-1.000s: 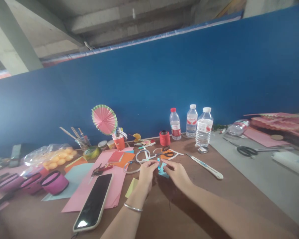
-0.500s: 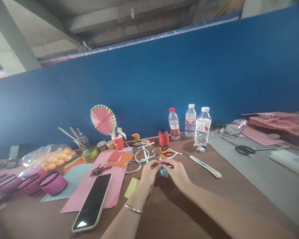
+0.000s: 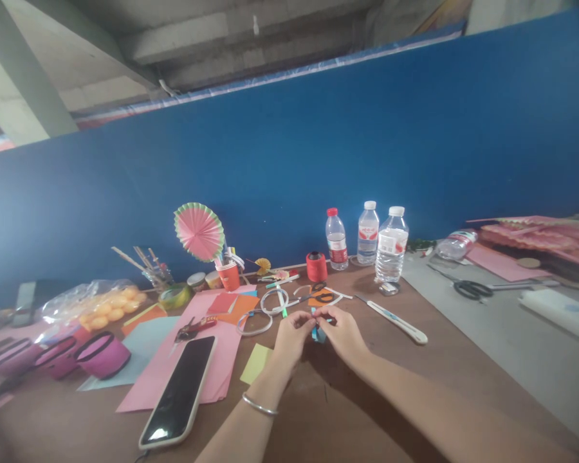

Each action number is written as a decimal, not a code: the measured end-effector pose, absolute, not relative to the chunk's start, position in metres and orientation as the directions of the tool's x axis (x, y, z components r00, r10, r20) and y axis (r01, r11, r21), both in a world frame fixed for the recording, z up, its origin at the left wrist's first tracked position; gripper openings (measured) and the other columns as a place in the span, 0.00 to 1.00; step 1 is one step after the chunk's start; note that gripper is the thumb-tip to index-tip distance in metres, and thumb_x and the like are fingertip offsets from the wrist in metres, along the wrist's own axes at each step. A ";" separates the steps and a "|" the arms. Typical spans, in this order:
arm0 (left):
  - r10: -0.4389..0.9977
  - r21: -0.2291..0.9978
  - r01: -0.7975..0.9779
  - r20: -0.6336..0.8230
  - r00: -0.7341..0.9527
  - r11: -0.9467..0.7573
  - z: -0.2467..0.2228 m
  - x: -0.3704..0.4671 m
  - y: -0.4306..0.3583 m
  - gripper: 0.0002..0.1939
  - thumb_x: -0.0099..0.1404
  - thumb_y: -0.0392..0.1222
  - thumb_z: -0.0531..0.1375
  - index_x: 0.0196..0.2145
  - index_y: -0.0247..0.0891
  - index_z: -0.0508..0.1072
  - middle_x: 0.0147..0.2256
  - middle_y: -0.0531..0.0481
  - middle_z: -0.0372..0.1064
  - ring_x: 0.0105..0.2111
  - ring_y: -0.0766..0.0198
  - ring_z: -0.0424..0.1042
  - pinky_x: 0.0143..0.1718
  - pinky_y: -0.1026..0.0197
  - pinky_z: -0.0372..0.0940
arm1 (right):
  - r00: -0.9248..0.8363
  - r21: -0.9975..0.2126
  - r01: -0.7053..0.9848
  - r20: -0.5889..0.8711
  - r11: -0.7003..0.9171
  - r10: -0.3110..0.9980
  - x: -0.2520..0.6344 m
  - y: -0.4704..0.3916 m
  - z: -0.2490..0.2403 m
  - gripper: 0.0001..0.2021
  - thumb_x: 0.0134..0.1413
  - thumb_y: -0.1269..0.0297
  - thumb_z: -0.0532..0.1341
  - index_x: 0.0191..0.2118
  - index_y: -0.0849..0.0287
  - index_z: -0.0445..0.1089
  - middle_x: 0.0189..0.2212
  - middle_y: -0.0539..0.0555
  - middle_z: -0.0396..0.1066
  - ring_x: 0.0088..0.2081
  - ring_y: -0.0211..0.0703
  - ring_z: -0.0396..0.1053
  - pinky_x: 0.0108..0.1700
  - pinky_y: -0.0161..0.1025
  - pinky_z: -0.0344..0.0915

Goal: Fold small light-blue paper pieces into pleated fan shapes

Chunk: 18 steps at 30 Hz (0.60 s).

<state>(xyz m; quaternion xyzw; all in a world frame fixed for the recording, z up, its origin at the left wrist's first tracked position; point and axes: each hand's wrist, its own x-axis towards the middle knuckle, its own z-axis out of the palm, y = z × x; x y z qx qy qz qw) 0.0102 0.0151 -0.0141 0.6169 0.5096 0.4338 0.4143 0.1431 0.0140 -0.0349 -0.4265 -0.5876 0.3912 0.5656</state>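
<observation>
"Blue wall (image 3: 289, 167) right across the room, see it?"

"Yes, and the brown table (image 3: 309, 418) pushed along it."

"What's biggest on there?"

"Pink sheets (image 3: 223, 370), left of the middle, running from near the back edge towards the front."

"And that pleated fan (image 3: 199, 231)?"

"Up in the red cup (image 3: 228, 278), by the back edge. Three bottles share that edge, further right; the fullest bottle (image 3: 391, 247) is nearest the grey cover (image 3: 463, 321)."

"Phone (image 3: 178, 392)?"

"Flat on the pink sheets, overhanging them on the front-edge side."

"Now the hands."

"Left hand (image 3: 292, 334) and right hand (image 3: 341, 334), fingertips together over the table's middle. Craft knife (image 3: 396, 321) lies to their right, short of the grey cover. Red spool (image 3: 316, 267) stands behind them, by the back edge."

"Holding anything?"

"Small blue paper (image 3: 321, 335), just under the fingertips. Both hands are pinched closed on it; how it's folded I can't tell, the fingers hide it."
</observation>
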 end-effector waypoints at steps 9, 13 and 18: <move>0.990 0.951 0.288 0.086 0.110 -0.114 -0.017 0.007 0.018 0.15 0.51 0.50 0.58 0.29 0.34 0.69 0.23 0.52 0.62 0.23 0.70 0.62 0.23 0.69 0.60 | -0.026 -0.940 0.082 0.330 0.331 0.944 0.143 0.017 -0.038 0.12 0.46 0.65 0.52 0.34 0.62 0.69 0.34 0.54 0.68 0.37 0.42 0.65 0.39 0.35 0.61; 0.990 0.953 0.278 0.093 0.105 -0.119 -0.020 0.005 0.021 0.14 0.51 0.49 0.58 0.28 0.33 0.69 0.22 0.53 0.62 0.22 0.71 0.62 0.23 0.69 0.60 | -0.034 -0.926 0.096 0.362 0.364 0.931 0.142 0.015 -0.037 0.11 0.45 0.68 0.52 0.37 0.60 0.65 0.32 0.51 0.68 0.33 0.38 0.65 0.36 0.33 0.60; 0.991 0.954 0.278 0.091 0.096 -0.115 -0.019 0.004 0.023 0.14 0.52 0.49 0.57 0.28 0.33 0.69 0.22 0.53 0.62 0.22 0.71 0.62 0.22 0.70 0.60 | -0.032 -0.907 0.143 0.395 0.396 0.918 0.144 0.011 -0.032 0.11 0.45 0.69 0.51 0.38 0.59 0.61 0.31 0.49 0.66 0.33 0.37 0.64 0.34 0.32 0.58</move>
